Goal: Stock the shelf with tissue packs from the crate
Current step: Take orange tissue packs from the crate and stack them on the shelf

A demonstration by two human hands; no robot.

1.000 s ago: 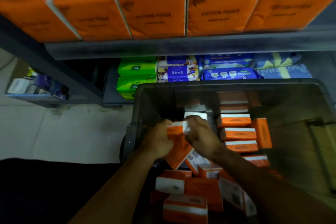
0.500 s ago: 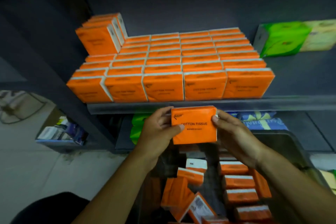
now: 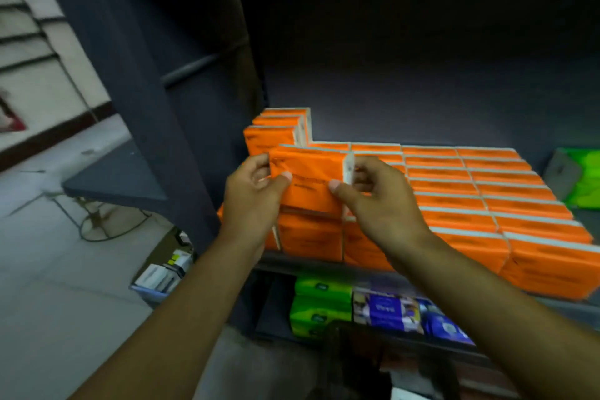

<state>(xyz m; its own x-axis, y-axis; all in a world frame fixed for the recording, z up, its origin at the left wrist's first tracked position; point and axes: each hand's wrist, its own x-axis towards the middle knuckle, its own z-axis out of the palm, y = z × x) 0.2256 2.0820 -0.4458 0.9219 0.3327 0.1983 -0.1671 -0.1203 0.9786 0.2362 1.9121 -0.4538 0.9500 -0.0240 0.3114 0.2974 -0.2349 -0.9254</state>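
Rectangular orange plastic-wrapped tissue packs (image 3: 487, 204) with pale top edges fill a dark grey metal shelf (image 3: 324, 265), above glossy green packs (image 3: 321, 305) and blue-purple packs (image 3: 389, 310).

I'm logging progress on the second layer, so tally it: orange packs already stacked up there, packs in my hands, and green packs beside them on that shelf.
Orange packs stacked in the second layer: 3
Orange pack held in the left hand and right hand: 1
Green pack at far right: 1
Total: 5

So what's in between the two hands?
An orange tissue pack, pinched from both sides: the left hand holds its left edge, the right hand its right edge. The head view shows it.
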